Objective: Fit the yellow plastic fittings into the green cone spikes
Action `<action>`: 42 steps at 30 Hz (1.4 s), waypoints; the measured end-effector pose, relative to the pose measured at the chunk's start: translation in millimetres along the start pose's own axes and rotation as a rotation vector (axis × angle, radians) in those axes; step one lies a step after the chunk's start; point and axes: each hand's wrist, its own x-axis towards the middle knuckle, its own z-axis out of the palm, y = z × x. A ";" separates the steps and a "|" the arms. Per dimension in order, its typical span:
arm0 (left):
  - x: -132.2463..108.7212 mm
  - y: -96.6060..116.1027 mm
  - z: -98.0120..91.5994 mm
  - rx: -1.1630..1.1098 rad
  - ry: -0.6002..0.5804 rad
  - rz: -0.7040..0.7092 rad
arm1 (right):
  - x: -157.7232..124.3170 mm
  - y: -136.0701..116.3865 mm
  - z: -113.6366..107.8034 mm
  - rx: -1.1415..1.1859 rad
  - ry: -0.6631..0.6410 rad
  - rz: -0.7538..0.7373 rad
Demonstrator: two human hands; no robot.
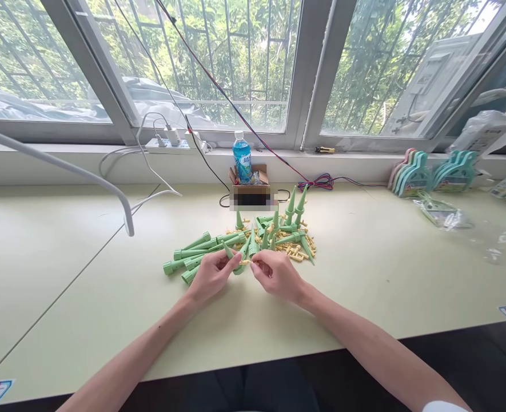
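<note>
My left hand (214,272) is closed around a green plastic spike (227,250), whose pointed tip sticks up past the fingers. Between my two hands lies a small yellow plastic fitting (245,262). The fingertips of my right hand (278,273) pinch its right end, while its left end meets the spike near my left thumb. Just beyond the hands spreads a pile of green spikes (290,209) and small yellow T-shaped pieces (295,252). Several long green tubes (192,252) with collars lie to the left, partly behind my left hand.
A blue-liquid bottle (242,159) stands in a cardboard box (261,171) behind the pile. Coiled red and blue wire (321,182) lies to its right. A white cable stand (107,186) reaches in from the left. Green hanger-like items (415,171) are at the back right.
</note>
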 end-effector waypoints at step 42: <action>-1.2 4.3 3.9 0.041 -0.011 0.005 | -1.5 2.3 2.4 0.042 -0.090 0.027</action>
